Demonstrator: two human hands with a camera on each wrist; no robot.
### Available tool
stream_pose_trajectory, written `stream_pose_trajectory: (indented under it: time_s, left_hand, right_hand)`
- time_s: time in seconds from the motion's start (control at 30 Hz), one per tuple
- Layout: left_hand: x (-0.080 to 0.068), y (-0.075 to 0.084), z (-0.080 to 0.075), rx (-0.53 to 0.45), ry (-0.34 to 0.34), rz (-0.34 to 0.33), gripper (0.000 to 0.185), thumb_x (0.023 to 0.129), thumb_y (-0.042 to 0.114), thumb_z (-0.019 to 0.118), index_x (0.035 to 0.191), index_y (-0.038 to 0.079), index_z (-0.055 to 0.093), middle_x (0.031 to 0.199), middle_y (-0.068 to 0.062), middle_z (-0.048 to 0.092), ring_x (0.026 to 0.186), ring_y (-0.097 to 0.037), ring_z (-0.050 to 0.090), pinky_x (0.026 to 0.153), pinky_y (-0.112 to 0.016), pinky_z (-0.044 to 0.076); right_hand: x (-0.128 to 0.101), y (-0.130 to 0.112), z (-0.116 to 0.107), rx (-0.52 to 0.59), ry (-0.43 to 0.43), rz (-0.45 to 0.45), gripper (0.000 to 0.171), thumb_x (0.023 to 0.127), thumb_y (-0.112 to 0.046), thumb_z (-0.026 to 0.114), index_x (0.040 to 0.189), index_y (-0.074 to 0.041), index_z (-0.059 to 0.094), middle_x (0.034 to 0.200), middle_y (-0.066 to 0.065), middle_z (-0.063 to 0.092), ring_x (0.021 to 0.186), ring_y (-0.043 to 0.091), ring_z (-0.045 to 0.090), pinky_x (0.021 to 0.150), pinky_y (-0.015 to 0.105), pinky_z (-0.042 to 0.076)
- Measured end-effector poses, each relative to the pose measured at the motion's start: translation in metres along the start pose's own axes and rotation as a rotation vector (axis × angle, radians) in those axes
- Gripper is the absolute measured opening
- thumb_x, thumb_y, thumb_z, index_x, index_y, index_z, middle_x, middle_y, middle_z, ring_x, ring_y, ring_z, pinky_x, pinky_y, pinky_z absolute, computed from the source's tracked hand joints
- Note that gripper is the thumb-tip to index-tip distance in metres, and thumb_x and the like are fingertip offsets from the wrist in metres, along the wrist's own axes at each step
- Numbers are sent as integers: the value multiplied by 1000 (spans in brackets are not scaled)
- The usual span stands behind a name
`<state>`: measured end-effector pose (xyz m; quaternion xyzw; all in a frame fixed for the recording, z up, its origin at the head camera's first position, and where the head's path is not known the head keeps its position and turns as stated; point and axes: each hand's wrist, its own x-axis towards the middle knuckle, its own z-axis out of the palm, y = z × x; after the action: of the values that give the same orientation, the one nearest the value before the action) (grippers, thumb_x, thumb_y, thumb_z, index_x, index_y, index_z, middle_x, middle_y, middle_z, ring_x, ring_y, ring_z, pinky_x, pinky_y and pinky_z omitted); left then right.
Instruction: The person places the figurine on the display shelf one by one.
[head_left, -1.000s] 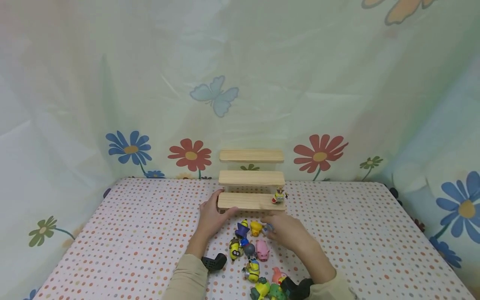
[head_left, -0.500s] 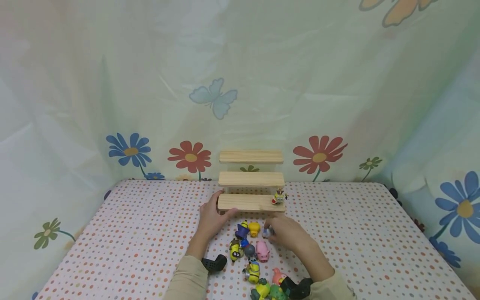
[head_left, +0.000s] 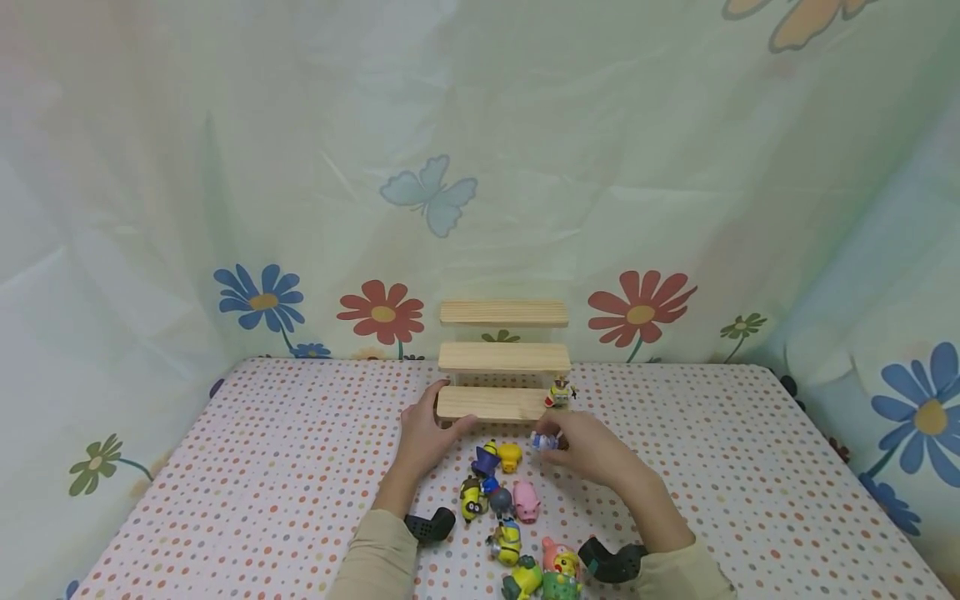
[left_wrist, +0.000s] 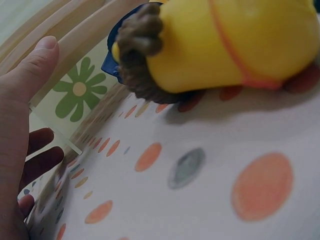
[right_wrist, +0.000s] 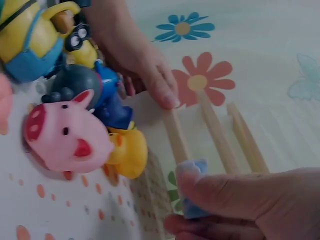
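Note:
In the head view, a three-step wooden display stand (head_left: 487, 403) stands at the back middle of the table. My left hand (head_left: 422, 435) grips the left end of its lowest step, thumb along the front edge. My right hand (head_left: 596, 447) pinches a small blue-and-white toy figure (head_left: 545, 441) just in front of that step's right end. The right wrist view shows the figure (right_wrist: 195, 187) between thumb and fingers, its shape mostly covered. A small yellow crowned figurine (head_left: 557, 392) stands on the lowest step at the right.
Between my arms lie several toys: a yellow duck (head_left: 510, 457), a pink pig (head_left: 527, 502), a purple-clad yellow figure (head_left: 486, 458) and goggled yellow figures (head_left: 507, 542). Nearer me are green and pink-capped toys (head_left: 559, 558). A flowered curtain (head_left: 510, 167) hangs behind.
My right hand has picked up the blue-and-white figure beside the duck and carried it back and to the right, toward the lowest step. The left hand stays on the stand.

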<state>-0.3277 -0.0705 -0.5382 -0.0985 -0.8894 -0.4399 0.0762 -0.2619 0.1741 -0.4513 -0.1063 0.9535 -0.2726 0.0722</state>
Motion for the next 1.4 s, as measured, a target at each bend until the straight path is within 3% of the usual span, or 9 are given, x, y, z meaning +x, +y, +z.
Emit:
stream_pose_trajectory:
  time_s: [0.2, 0.47, 0.63, 0.73, 0.93, 1.17, 1.4]
  left_hand:
    - [1, 0, 0, 8, 3, 1, 85, 76, 61, 69, 144, 22, 38, 129, -7, 59, 117, -29, 53, 107, -56, 20]
    - [1, 0, 0, 7, 0, -2, 85, 76, 61, 69, 144, 22, 38, 130, -7, 59, 116, -29, 54, 108, -55, 20]
    - [2, -1, 0, -23, 12, 14, 83, 75, 60, 70, 143, 22, 40, 124, -5, 61, 111, -24, 57, 99, -51, 37]
    - [1, -1, 0, -29, 12, 14, 82, 75, 60, 71, 142, 23, 41, 122, -4, 62, 110, -24, 58, 96, -50, 41]
    - [2, -1, 0, -12, 14, 18, 83, 75, 61, 70, 143, 23, 40, 123, -6, 62, 111, -26, 57, 97, -52, 39]
    - [3, -2, -1, -11, 21, 32, 84, 76, 60, 70, 143, 20, 40, 123, -6, 62, 111, -27, 58, 100, -55, 35]
    - [1, -1, 0, -16, 1, 27, 85, 76, 61, 69, 144, 20, 38, 125, -5, 61, 112, -25, 57, 100, -55, 34]
  right_hand:
    - [-1, 0, -8, 116, 30, -28, 19, 82, -15, 75, 99, -14, 66, 97, -1, 65, 83, 10, 62, 69, 27, 52]
    - [-3, 0, -9, 141, 149, -161, 12, 86, -11, 70, 97, -14, 68, 99, 1, 61, 86, 13, 61, 75, 29, 54]
    - [-3, -2, -9, 178, 212, -182, 10, 87, -15, 69, 98, -15, 70, 100, 1, 60, 89, 15, 60, 78, 29, 55]
    - [-3, -4, -11, 175, 253, -184, 16, 87, -13, 69, 103, -12, 71, 102, 3, 60, 93, 18, 61, 79, 29, 55]
    - [-2, -3, -24, 169, 407, -138, 34, 85, -10, 71, 117, -4, 63, 111, 12, 64, 100, 28, 66, 82, 36, 54]
    - [16, 17, -39, 181, 634, -183, 28, 83, -1, 71, 111, 2, 67, 110, 16, 56, 97, 31, 64, 82, 40, 53]
    - [34, 27, -40, 141, 679, -174, 28, 83, -2, 70, 111, 3, 67, 111, 16, 58, 98, 32, 63, 83, 40, 54]
